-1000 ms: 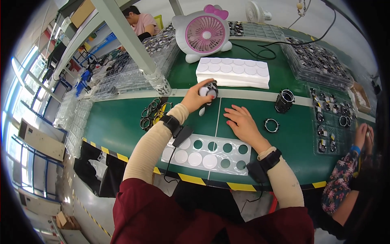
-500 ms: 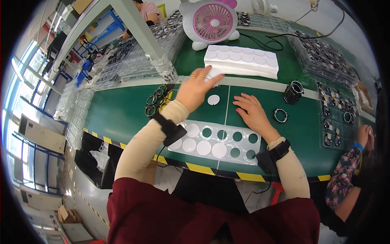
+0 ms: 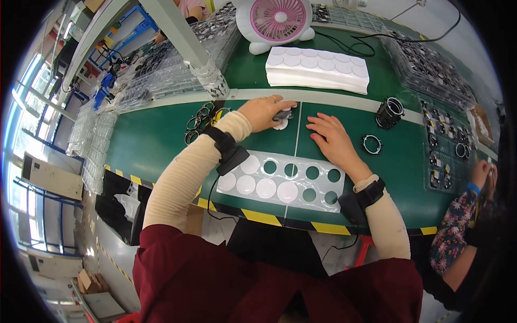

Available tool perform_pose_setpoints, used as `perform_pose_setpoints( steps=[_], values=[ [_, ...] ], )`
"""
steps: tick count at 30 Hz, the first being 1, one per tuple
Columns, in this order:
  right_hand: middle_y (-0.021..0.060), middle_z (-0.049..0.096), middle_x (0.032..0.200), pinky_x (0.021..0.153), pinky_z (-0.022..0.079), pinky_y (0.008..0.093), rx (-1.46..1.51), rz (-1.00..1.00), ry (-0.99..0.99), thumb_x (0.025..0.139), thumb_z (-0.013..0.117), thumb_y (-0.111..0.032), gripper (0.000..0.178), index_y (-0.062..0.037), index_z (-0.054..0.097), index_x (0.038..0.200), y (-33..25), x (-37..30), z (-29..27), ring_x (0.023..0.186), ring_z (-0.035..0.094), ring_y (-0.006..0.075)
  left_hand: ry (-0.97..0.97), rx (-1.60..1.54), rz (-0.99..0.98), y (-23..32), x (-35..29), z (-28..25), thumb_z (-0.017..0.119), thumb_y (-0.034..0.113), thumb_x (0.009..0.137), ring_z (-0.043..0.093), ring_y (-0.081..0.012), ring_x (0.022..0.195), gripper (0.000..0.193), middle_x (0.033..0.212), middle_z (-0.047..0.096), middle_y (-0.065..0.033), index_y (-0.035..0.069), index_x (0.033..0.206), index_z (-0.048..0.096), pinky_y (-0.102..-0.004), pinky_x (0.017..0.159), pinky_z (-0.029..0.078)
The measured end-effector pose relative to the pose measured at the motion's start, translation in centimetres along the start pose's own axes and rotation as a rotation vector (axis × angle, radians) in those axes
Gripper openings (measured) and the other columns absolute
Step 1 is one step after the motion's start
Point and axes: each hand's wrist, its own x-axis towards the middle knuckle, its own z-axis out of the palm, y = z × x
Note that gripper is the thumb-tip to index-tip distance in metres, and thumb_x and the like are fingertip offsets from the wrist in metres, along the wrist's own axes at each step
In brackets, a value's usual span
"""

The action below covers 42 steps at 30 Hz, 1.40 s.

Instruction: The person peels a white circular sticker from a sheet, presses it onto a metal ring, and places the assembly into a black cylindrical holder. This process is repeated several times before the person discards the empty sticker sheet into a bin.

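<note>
My left hand point(image 3: 262, 112) is at the middle of the green table, its fingers closed on a small grey part point(image 3: 283, 115). That part is mostly covered by the fingers, and a white round sticker point(image 3: 281, 126) peeks out just below it. To the right, my right hand point(image 3: 335, 141) rests on the tabletop with fingers spread, holding nothing. In front of both hands lies a clear backing sheet point(image 3: 321, 184). White round stickers remain on its left part, while green table shows through several round gaps on its right.
Black rings point(image 3: 202, 119) lie beside my left forearm. Right of my right hand are a single ring point(image 3: 371, 144) and a stack of black rings point(image 3: 390, 114). Behind stand a sticker-sheet stack point(image 3: 318, 78) and a fan point(image 3: 279, 20). A parts tray point(image 3: 439, 142) and another person's hands point(image 3: 483, 175) are at right.
My left hand has come down from above the table, lowering to the loose white sticker, with the grey part now showing under its fingers. My right hand stays nearly in place.
</note>
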Motion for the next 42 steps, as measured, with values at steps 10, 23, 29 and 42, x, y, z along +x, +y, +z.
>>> perform_pose_setpoints(
  steps=[10, 23, 29, 42],
  values=[
    [0.0061, 0.055, 0.120, 0.102, 0.028, 0.0395, -0.016, -0.047, 0.046, 0.082, 0.055, -0.010, 0.025, -0.0055, 0.061, 0.106, 0.5, 0.5, 0.5, 0.121, 0.041, 0.0257, -0.043, -0.103, 0.037, -0.9, 0.2, 0.1, 0.067, 0.022, 0.070, 0.056, -0.0338, 0.095, 0.069, 0.117, 0.050, -0.0154, 0.019, 0.132, 0.036, -0.0363, 0.083, 0.046],
    [0.0178, 0.056, 0.107, 0.082, 0.046, 0.0293, 0.832, 0.660, -0.145, 0.083, 0.053, -0.009, 0.032, 0.0075, 0.050, 0.111, -4.3, 6.3, 0.1, 0.097, 0.056, 0.0236, -0.090, -0.093, 0.024, -1.1, 0.3, -0.5, 0.071, 0.023, 0.066, 0.056, -0.0350, 0.096, 0.076, 0.120, 0.049, -0.0162, 0.017, 0.133, 0.035, -0.0382, 0.083, 0.046],
    [0.0136, 0.056, 0.092, 0.069, 0.047, 0.0289, 1.287, 0.830, 0.006, 0.081, 0.051, -0.008, 0.024, 0.0060, 0.053, 0.100, -4.8, 7.4, 1.4, 0.076, 0.054, 0.0206, -0.080, -0.063, 0.027, -0.7, -0.3, -0.6, 0.077, 0.036, 0.060, 0.055, -0.0345, 0.100, 0.088, 0.123, 0.047, -0.0153, 0.017, 0.133, 0.033, -0.0383, 0.083, 0.046],
    [0.0118, 0.058, 0.090, 0.075, 0.049, 0.0320, 0.520, 0.681, -0.206, 0.082, 0.050, -0.012, 0.024, 0.0031, 0.056, 0.099, -5.5, 9.8, 1.6, 0.079, 0.057, 0.0199, -0.003, -0.026, -0.045, -0.6, -0.1, 0.4, 0.077, 0.046, 0.057, 0.056, -0.0334, 0.100, 0.089, 0.119, 0.050, -0.0146, 0.021, 0.132, 0.034, -0.0389, 0.081, 0.047]
  ],
)
